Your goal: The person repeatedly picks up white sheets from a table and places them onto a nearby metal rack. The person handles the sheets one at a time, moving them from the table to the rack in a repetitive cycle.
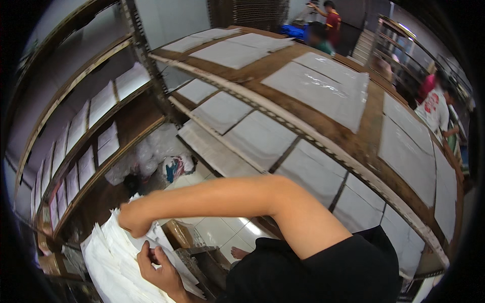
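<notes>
A thick, uneven stack of thin white sheets (113, 260) lies at the lower left, its edges ragged and fanned. My right arm reaches across to the left, and my right hand (134, 219) is closed at the far edge of the stack, on what looks like a white sheet; its fingertips are partly hidden. Closer to me, my left hand (159, 267) rests over the near side of the stack. Its fingers are loosely bent and a little apart, with nothing visible between them.
A metal-framed rack (348, 164) with brown boards carries flat white packets (318, 86) on several levels. Left of me stands another shelf (139, 91) with white packets. A cardboard box (184, 235) and clear plastic bags (151, 151) are low down. Other people (434, 108) are farther off.
</notes>
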`<state>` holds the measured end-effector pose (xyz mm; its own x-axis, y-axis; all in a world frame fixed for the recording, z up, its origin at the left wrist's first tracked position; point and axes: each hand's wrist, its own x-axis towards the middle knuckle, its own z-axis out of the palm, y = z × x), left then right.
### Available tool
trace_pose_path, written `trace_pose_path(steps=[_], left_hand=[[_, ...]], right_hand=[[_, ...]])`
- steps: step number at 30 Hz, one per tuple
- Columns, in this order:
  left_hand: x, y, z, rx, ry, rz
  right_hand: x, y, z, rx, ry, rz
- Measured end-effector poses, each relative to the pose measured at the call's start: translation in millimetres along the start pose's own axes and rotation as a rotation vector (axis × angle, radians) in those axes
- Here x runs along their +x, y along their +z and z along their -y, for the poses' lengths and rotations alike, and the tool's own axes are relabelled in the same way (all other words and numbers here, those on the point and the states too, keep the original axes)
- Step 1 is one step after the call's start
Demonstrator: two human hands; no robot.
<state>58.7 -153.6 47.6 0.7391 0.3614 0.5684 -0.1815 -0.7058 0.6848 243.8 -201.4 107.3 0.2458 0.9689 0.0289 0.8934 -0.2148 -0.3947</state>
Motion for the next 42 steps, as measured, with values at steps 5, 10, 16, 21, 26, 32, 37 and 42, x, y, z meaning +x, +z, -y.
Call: trace_pose_path(steps=[5,10,16,21,26,32,37,42], left_hand=[[-33.3,11.9,-37.6,-0.299,0.286,-0.078],[-77.6,52.3,-50.9,-0.240,0.216,0.130],[-162.2,108.6,-38.0,-0.121,0.223,0.552],[-220.6,142.0,-43.7,-0.178,0.248,0.868],[-240.6,145.8,-67.7,-0.184,0.265,0.938],[-253.2,144.2,-67.0,-0.181,0.264,0.943],[-259.9,137.0,-65.7,-0.149,0.233,0.951],[-265.9,134.1,-66.3,-0.162,0.222,0.966]], right_hand=[[-98.3,-135.0,7.9,-0.164,0.247,-0.149],[-347.5,-228.4,67.0,-0.129,0.656,-0.537],[-661.5,-224.1,132.2,0.014,1.157,-1.087],[-815.1,-151.4,198.1,0.024,1.466,-1.427],[-846.8,-98.3,209.9,-0.038,1.701,-1.347],[-867.1,-88.6,209.6,0.086,1.737,-1.154],[-849.9,-88.1,204.6,0.159,1.704,-1.273],[-849.7,-91.2,211.9,0.123,1.708,-1.113]])
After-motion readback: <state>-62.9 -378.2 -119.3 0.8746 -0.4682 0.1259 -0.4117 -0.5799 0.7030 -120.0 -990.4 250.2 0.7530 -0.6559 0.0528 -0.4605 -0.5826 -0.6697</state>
